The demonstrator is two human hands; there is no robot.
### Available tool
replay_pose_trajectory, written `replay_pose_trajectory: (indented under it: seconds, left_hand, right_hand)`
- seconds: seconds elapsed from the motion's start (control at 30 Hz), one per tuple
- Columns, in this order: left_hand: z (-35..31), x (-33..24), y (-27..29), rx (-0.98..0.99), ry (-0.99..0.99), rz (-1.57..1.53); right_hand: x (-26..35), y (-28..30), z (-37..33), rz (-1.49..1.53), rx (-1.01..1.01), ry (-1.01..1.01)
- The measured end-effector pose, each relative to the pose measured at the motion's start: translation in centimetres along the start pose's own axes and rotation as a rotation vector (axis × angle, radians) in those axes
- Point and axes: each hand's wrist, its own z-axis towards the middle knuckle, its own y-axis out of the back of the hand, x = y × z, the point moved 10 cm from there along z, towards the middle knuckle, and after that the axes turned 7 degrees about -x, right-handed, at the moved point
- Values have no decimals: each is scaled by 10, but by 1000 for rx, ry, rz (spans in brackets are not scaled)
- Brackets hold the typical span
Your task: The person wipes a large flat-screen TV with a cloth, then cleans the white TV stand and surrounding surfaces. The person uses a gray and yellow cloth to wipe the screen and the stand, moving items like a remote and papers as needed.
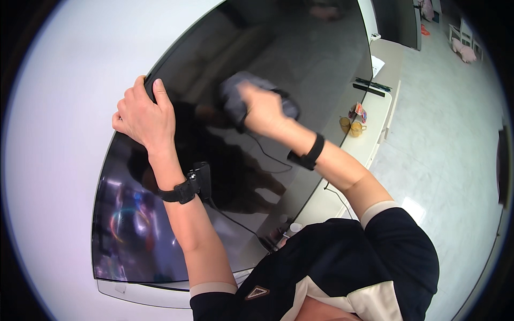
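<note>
Right now, looking down through the head camera, I am gripping the top edge of a large dark television screen [321, 69] with my left hand [143, 115]; its fingers are curling over the frame near the upper left corner, closed tight on that edge. My right hand [263, 109] is pressing a grey cloth [235, 93] against the glass, near the middle of the upper part of the screen; those fingers are bunching around the cloth, holding it, though the motion is blurring them somewhat. Both of my wrists are wearing black bands, and a thin black cable is hanging from the left one. The screen is standing against a white wall [59, 134] on a long white cabinet [375, 115]. On the cabinet's far right part two amber glass cups [352, 126] are sitting just beside each other, with a dark slim remote [369, 88] lying farther away. The pale tiled floor [444, 134] is spreading out to the right.
</note>
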Motion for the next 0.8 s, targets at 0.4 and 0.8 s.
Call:
replay_pose_trajectory:
  seconds: [0.4, 0.8]
  left_hand:
    - [-3, -2, -2, 24, -4, 44]
    - [-7, 0, -4, 19, -62, 53]
  right_hand:
    - [-121, 21, -25, -174, -22, -582]
    - [-175, 2, -140, -38, 106, -891]
